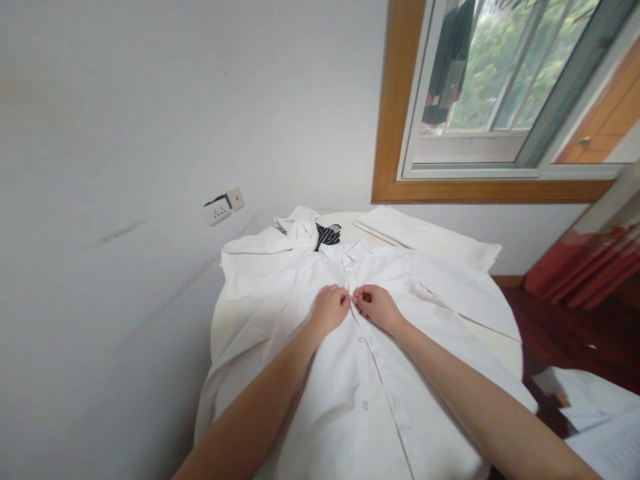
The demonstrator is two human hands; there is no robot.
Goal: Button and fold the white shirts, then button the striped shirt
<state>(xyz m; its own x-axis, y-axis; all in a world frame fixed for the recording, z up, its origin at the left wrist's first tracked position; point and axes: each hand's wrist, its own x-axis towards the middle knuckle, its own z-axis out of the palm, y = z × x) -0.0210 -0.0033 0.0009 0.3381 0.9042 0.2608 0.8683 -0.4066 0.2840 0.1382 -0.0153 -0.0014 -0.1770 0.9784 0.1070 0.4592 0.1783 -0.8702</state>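
A white button-up shirt (325, 373) lies spread face up over a round table, its collar (350, 251) pointing away from me. My left hand (332, 308) pinches the shirt's front edge at the upper chest. Fingertip to fingertip with it, my right hand (376, 307) is closed on the opposite front edge. Whatever button sits between the fingers is hidden. Below my hands the two front edges lie apart, and a button (365, 405) shows on the left-hand side. The sleeves spread out to both sides.
Crumpled white clothing (265, 250) and a black striped cloth (328, 235) lie at the table's back left. A folded white cloth (430, 237) lies at the back right. The table (505, 313) stands by a wall with a socket (217, 212). Papers (595, 400) are at lower right.
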